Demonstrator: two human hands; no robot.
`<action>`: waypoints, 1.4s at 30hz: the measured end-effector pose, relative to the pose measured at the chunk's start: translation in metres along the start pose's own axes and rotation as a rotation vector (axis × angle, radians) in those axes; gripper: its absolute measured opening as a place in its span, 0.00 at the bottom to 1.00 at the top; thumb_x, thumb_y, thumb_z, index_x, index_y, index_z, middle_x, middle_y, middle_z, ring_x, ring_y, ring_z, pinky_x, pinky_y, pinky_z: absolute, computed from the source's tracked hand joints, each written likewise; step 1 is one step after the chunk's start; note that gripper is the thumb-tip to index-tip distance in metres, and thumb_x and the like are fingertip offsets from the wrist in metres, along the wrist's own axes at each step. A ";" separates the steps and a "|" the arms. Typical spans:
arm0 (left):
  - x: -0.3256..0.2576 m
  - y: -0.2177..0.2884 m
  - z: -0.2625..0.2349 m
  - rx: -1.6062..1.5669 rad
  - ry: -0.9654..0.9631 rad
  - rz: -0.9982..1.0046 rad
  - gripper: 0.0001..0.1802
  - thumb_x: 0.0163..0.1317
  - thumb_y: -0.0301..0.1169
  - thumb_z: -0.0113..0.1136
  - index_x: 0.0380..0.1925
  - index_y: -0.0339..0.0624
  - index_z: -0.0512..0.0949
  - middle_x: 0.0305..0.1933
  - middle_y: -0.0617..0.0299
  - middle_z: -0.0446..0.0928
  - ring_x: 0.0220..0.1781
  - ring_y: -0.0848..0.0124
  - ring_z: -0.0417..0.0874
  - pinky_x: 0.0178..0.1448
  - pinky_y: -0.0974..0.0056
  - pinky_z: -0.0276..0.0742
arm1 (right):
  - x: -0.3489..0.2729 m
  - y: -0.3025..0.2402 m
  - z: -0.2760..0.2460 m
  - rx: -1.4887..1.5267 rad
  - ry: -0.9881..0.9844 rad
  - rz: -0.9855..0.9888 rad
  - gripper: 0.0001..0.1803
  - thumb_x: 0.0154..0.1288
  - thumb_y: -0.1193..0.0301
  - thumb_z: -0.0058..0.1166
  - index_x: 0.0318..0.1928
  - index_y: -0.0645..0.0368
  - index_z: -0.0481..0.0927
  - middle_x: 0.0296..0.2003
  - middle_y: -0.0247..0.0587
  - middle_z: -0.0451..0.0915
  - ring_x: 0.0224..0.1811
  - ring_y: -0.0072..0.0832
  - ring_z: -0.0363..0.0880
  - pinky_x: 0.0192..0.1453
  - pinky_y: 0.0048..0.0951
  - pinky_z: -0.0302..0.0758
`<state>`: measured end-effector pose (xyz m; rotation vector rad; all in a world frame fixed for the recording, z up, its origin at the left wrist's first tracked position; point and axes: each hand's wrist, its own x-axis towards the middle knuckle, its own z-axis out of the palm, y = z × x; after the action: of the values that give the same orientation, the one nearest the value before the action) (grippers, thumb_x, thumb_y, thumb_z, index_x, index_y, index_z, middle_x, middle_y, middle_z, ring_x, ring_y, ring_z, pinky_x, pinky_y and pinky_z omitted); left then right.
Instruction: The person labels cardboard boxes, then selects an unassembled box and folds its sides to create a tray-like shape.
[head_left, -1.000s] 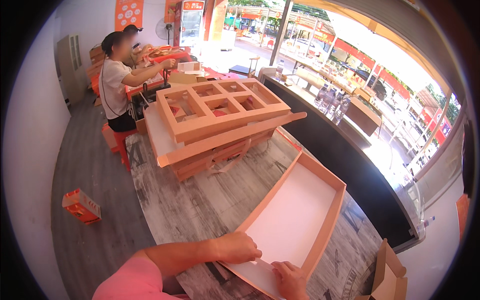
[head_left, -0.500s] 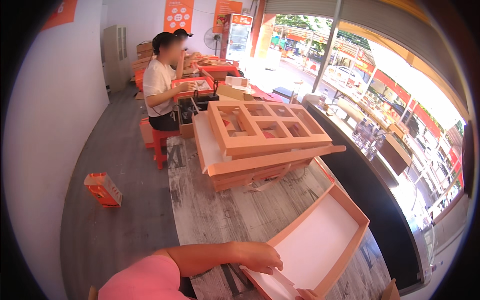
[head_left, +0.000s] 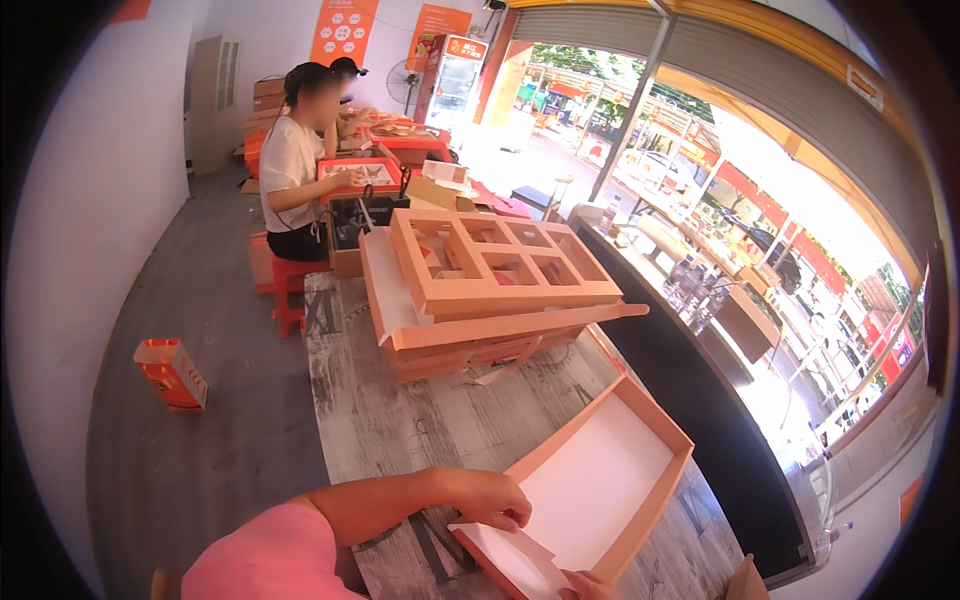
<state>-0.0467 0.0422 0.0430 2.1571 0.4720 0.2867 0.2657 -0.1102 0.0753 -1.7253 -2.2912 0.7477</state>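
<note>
The left hand (head_left: pixel 487 499) lies knuckles-up on the near corner of a shallow orange cardboard tray (head_left: pixel 640 520) with a white inside, its fingers curled over the white flap (head_left: pixel 505 550) that folds up from that corner; the grip looks closed on the flap's upper edge, thumb hidden beneath. The right hand (head_left: pixel 588 586) shows only as a few fingertips at the bottom rim of the view, touching the lower edge of the same flap, and whether its grip is clenched or loose I cannot tell. The tray rests flat on the grey wood-grain worktop (head_left: pixel 400 420), stretching away from the left grip toward the upper right, its far corner near the dark counter (head_left: pixel 690 380) that runs along the window side. Beyond the grips, well apart from them up the worktop, stands a stack of flat orange boxes (head_left: pixel 470 335) topped by a divider frame (head_left: pixel 495 262) with six open compartments. Past the stack, a person in a white shirt (head_left: pixel 292 170) sits on a red stool (head_left: pixel 288 290) working at another table. To the left of the left forearm, out on the grey floor (head_left: pixel 200 450), a small orange carton (head_left: pixel 172 372) lies on its own.
</note>
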 end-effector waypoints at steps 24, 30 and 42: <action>0.002 0.013 0.022 0.373 0.045 0.120 0.10 0.66 0.34 0.60 0.29 0.42 0.84 0.32 0.54 0.83 0.38 0.51 0.85 0.44 0.52 0.80 | 0.027 -0.057 0.005 -0.074 0.023 -0.164 0.18 0.70 0.72 0.49 0.58 0.52 0.79 0.47 0.47 0.82 0.46 0.51 0.83 0.50 0.49 0.79; 0.002 0.012 0.023 0.391 0.070 0.109 0.09 0.66 0.34 0.60 0.30 0.44 0.83 0.31 0.54 0.82 0.38 0.52 0.85 0.44 0.52 0.80 | 0.039 -0.048 0.013 -0.090 0.159 -0.201 0.09 0.67 0.71 0.55 0.46 0.53 0.83 0.38 0.42 0.84 0.39 0.46 0.84 0.45 0.47 0.80; 0.001 0.014 0.022 0.370 0.138 0.120 0.11 0.68 0.35 0.58 0.29 0.45 0.82 0.29 0.55 0.81 0.36 0.52 0.85 0.41 0.51 0.80 | 0.043 0.005 0.050 -0.198 0.234 -0.308 0.18 0.68 0.63 0.61 0.57 0.51 0.81 0.49 0.42 0.85 0.48 0.40 0.86 0.51 0.43 0.81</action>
<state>-0.0341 0.0190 0.0419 2.5430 0.5056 0.4454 0.2351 -0.0833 0.0238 -1.3917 -2.4464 0.2543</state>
